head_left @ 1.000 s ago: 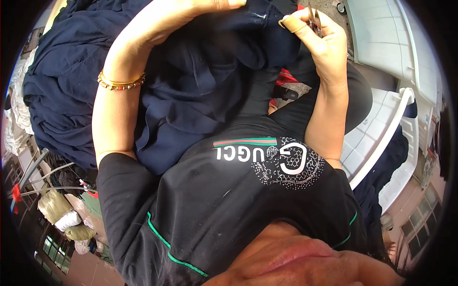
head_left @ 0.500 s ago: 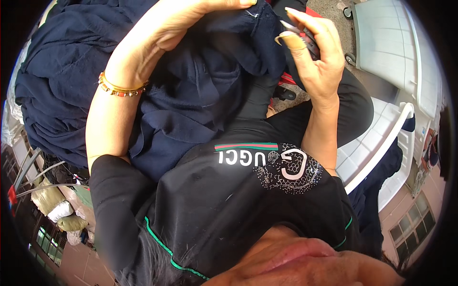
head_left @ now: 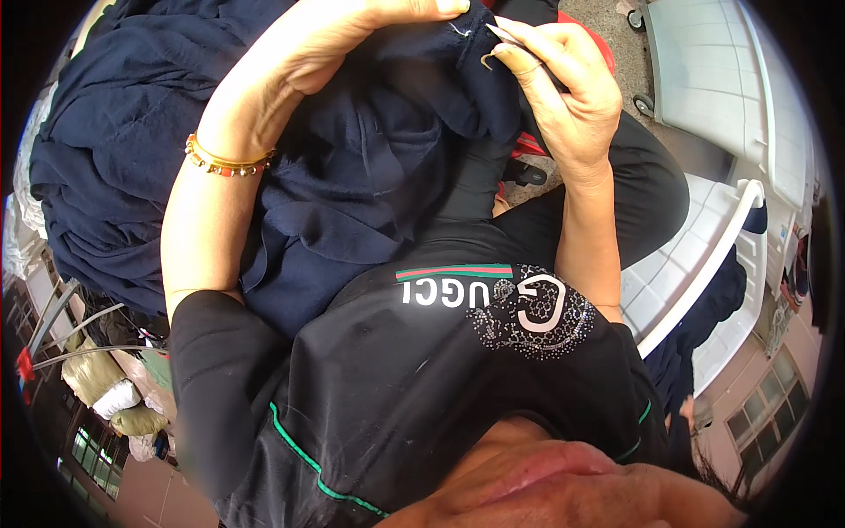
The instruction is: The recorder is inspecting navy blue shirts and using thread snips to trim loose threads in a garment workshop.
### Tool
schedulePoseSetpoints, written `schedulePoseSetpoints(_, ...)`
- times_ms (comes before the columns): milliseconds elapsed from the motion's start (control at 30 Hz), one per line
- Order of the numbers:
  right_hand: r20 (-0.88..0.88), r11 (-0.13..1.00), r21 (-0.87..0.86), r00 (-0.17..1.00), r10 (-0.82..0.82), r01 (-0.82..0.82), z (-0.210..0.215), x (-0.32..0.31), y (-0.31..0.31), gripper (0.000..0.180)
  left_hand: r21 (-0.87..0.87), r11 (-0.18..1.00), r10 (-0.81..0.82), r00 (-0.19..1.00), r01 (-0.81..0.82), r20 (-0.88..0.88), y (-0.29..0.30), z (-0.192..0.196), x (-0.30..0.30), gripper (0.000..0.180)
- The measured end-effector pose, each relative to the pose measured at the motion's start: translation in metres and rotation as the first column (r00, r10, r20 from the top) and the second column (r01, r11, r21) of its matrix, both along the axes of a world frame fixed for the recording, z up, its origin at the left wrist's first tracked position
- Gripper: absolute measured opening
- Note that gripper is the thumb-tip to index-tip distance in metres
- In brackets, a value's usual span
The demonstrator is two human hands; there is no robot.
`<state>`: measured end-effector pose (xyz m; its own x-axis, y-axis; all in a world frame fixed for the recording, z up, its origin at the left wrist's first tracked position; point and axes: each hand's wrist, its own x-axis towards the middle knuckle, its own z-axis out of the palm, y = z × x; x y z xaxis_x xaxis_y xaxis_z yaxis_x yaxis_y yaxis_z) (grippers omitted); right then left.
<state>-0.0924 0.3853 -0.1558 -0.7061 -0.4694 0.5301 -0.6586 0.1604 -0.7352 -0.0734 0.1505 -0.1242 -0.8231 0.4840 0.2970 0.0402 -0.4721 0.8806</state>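
Note:
A dark navy garment [head_left: 352, 167] lies bunched across my lap and spills to the left. My left hand [head_left: 352, 44] grips a fold of it at the top of the view, with a gold bracelet [head_left: 224, 163] on that wrist. My right hand [head_left: 563, 88] pinches a small metal thread snip [head_left: 506, 37] against the cloth edge, right next to the left thumb. A short white thread shows on the cloth between the two hands.
A white plastic chair [head_left: 704, 255] stands at my right. A white wheeled cart [head_left: 713, 70] sits at the upper right on the concrete floor. Something red [head_left: 590, 40] shows behind my right hand. Bundled sacks [head_left: 114, 387] lie at the lower left.
Both hands and the cloth have drifted left and up in the view. My right hand has closed in on the fold that the left hand holds.

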Motion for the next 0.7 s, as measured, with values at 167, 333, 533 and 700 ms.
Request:
schedulePoseSetpoints(167,0.308,0.993,-0.104,0.951,-0.016,0.05,0.002,0.004,-0.01,0.029,-0.387,0.914,0.295,0.851,-0.119,0.435,0.0,0.019,0.008,0.019)
schedulePoseSetpoints(333,0.361,0.99,-0.123,0.932,-0.019,0.068,0.004,-0.002,0.002,0.011,-0.706,0.692,0.306,0.946,-0.147,0.103,-0.026,0.026,0.011,0.018)
schedulePoseSetpoints(533,0.32,0.974,-0.129,0.938,-0.135,0.184,-0.004,-0.016,0.01,0.014,-0.476,0.864,0.286,0.937,-0.163,0.199,-0.038,0.016,0.008,0.019)
schedulePoseSetpoints(700,0.28,0.986,-0.126,0.957,-0.073,0.112,0.005,-0.006,-0.003,0.04,-0.387,0.903,0.308,0.909,-0.186,0.282,-0.03,0.017,0.006,0.018)
